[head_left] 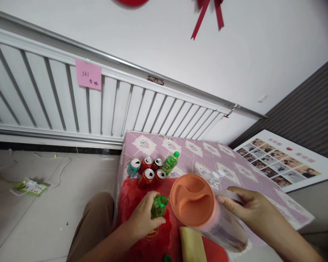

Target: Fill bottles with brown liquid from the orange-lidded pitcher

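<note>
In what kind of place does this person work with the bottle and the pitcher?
Probably a room in a home: there is a white wall radiator, a patterned tablecloth, and a framed set of photos leaning by the wall.

Five cans [148, 177], one pitcher [224, 227], at least two bottles [157, 208].

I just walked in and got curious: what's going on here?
A person's left hand holds an open green bottle. The right hand holds a clear pitcher by its handle, tilted, its orange lid close to that bottle. Whether anything is flowing isn't clear. Beyond stand five cans and a capped green bottle.
</note>
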`<state>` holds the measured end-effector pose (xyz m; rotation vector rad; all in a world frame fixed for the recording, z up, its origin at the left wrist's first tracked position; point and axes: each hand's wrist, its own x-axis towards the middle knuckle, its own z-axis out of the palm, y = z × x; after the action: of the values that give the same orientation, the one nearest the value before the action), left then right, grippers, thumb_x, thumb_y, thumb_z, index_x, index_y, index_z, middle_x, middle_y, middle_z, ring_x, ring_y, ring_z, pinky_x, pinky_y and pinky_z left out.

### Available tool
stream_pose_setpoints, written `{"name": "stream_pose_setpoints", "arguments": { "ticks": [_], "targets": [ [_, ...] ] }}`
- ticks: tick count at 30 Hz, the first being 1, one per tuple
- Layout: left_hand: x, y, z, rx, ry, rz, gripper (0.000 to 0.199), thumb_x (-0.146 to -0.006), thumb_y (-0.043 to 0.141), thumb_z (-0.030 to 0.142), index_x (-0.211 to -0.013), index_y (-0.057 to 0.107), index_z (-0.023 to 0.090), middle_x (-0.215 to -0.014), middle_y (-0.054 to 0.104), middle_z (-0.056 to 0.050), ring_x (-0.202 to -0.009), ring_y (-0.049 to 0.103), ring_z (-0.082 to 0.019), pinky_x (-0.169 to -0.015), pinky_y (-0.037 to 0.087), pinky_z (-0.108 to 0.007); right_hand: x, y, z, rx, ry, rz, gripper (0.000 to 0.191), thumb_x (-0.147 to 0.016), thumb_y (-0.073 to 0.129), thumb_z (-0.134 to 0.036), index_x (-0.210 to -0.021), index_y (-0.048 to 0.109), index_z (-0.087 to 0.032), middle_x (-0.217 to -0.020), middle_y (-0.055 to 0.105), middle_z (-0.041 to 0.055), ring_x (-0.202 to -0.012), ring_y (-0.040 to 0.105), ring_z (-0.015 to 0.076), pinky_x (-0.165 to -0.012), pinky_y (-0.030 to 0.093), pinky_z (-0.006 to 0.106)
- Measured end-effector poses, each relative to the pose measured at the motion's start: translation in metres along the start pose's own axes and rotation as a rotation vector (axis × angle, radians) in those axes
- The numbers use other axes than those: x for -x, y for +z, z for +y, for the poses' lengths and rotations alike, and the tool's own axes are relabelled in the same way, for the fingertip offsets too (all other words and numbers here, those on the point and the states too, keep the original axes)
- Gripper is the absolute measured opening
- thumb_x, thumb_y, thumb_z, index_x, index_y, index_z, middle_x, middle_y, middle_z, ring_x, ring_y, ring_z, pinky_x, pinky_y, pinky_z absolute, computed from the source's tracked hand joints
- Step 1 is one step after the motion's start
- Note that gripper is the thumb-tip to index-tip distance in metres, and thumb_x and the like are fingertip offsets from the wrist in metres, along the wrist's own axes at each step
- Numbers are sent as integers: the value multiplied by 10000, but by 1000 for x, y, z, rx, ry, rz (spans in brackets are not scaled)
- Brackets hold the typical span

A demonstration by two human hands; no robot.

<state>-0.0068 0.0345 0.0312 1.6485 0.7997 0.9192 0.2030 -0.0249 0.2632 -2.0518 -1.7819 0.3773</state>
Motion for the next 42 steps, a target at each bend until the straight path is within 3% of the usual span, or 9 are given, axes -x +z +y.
{"name": "stream_pose_setpoints", "arguments": {
  "ticks": [3, 19, 42],
  "targets": [
    [0, 0, -1, 1, 4, 8, 714, -611, 755, 90, -1237, 439, 224, -1254, 553, -92, -1168, 522, -273, -1032, 396, -416, 1, 1, -1, 1, 46, 95, 406, -723, 564, -531, -511, 363, -250, -443, 288, -49, -416, 277, 125, -423, 188, 280],
    [0, 0, -3, 6, 2, 2, 711, -616, 748, 102, -1243, 434, 220, -1253, 550, -96, -1169, 519, -272, -1030, 391, -411, 2, 3, -3, -7, 76, 145, 453, -716, 583, -578, -512, 412, -211, -498, 244, -72, -467, 227, 81, -421, 159, 236],
    [0, -1, 1, -11, 4, -2, 709, -619, 739, 91, -1244, 427, 208, -1253, 548, -103, -1174, 518, -270, -1040, 380, -411, 2, 2, -3, 27, 44, 92, 435, -742, 547, -523, -511, 310, -241, -461, 245, -51, -443, 227, 111, -439, 145, 279]
  ]
}}
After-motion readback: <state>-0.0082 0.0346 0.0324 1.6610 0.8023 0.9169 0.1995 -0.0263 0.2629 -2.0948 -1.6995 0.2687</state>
